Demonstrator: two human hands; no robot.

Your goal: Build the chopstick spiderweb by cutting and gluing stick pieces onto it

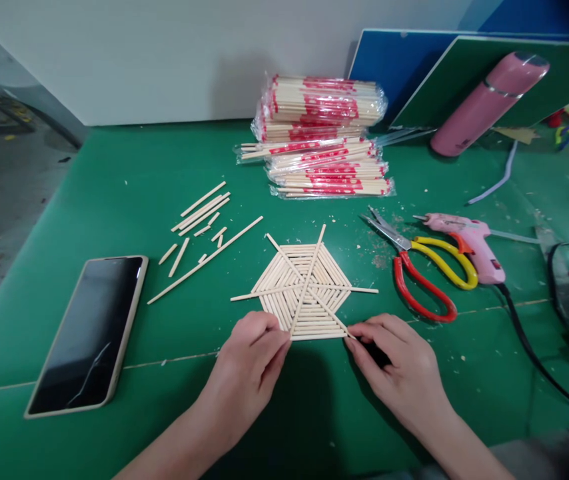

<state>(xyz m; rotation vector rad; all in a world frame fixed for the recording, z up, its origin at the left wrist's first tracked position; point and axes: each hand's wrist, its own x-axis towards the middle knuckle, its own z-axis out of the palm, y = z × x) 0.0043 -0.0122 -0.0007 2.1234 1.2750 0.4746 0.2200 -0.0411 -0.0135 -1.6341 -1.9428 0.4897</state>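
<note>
A flat hexagonal web of wooden chopsticks point(309, 283) lies on the green table, with three long sticks crossing at its centre and shorter pieces laid in rings between them. My left hand point(252, 357) is closed at the web's lower left corner, its fingertips pinching the end of a long stick. At the lower right corner my right hand point(397, 353) pinches the end of another long stick between thumb and fingers. Between both hands runs the outermost short stick point(318, 337) along the near edge. Cut chopstick pieces point(202, 213) lie loose to the left of the web.
Wrapped chopstick bundles point(324, 140) are heaped at the back. Red-and-yellow scissors point(403, 245) and a pink glue gun point(474, 243) with a black cord lie right. A pink flask point(489, 103) leans against boards point(504, 77). A phone point(89, 333) lies left.
</note>
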